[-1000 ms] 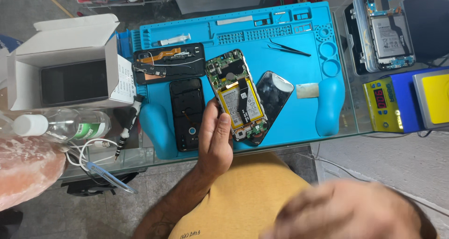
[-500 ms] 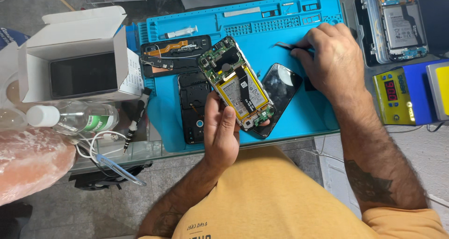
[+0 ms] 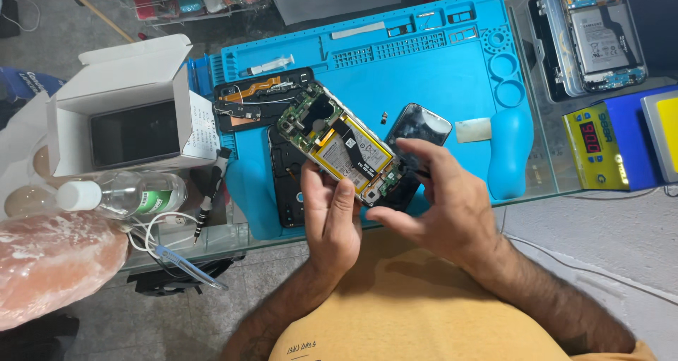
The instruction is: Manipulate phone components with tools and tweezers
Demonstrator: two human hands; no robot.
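Now the right hand (image 3: pixel 441 209) has been brought back from the far edge of the blue mat (image 3: pixel 438 71), pinched together on thin tweezers (image 3: pixel 418 170). The opened phone (image 3: pixel 342 149) is clamped from below by the left hand (image 3: pixel 332 216), above the mat's near edge, just beside the tweezers' tip.

glass table (image 3: pixel 544 181), grey floor (image 3: pixel 607 241)

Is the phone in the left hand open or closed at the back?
Open: the phone in the left hand shows its bare battery and circuit board, without cover.
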